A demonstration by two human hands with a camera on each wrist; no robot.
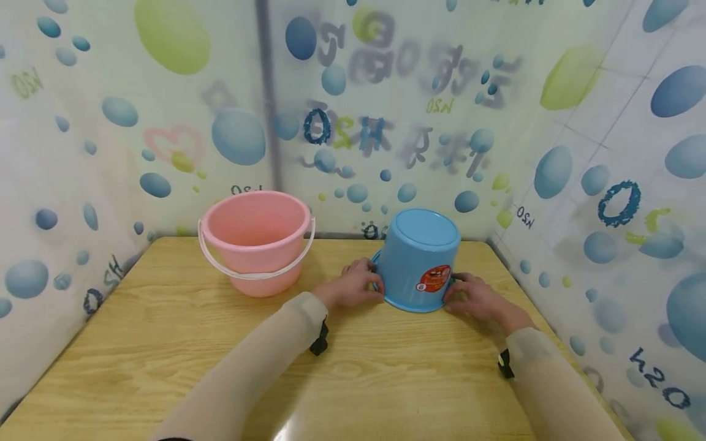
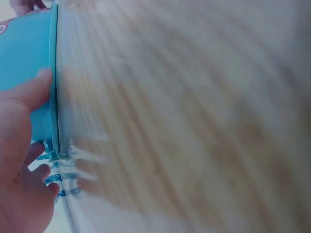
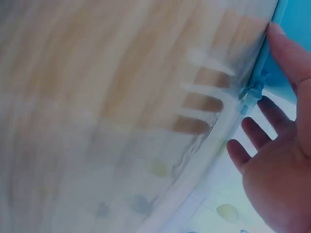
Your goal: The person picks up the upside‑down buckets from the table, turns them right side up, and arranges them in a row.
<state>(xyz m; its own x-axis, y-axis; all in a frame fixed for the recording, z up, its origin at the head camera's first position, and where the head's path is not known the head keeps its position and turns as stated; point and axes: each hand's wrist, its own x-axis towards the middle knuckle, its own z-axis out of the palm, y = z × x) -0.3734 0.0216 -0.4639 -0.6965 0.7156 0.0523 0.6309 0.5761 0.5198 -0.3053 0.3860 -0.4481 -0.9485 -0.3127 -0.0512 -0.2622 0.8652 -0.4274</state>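
A blue bucket (image 1: 408,263) stands upside down on the table, base up, with a red label on its side. My left hand (image 1: 355,285) holds its left side low by the rim. In the left wrist view the thumb lies on the blue wall (image 2: 24,53) and several curled fingers reach round behind. My right hand (image 1: 477,297) holds the opposite side. In the right wrist view its thumb touches the rim and the other visible fingers spread beside the handle joint (image 3: 252,92). Each index finger is hidden.
A pink bucket (image 1: 259,245) with a white handle (image 1: 256,276) stands upright at the back left. The wooden table (image 1: 375,386) meets patterned curtain walls (image 1: 353,171) at the back and sides.
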